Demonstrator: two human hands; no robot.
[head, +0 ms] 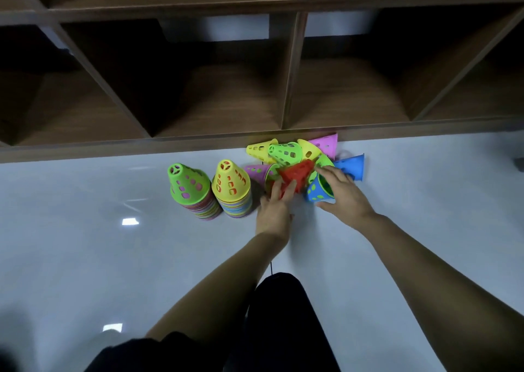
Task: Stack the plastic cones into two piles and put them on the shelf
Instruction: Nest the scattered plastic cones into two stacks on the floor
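Pale floor (113, 258): left hand (275, 205) grips red cone (296, 173), right hand (344, 194) (fingers spread) grips blue cone (315, 192).

Green-topped stack (188, 193), yellow-topped stack (232, 190) (both upright); loose cones (285, 152) tumbled alongside

shelf (289, 74): cut off top, sides | red cone (297, 173): partly under left hand (273, 210), maybe two | loose cones (283, 152): blurred

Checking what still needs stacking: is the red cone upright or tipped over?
Tipped. The red perforated plastic cone lies sideways among the loose heap, its narrow end gripped by the left hand.
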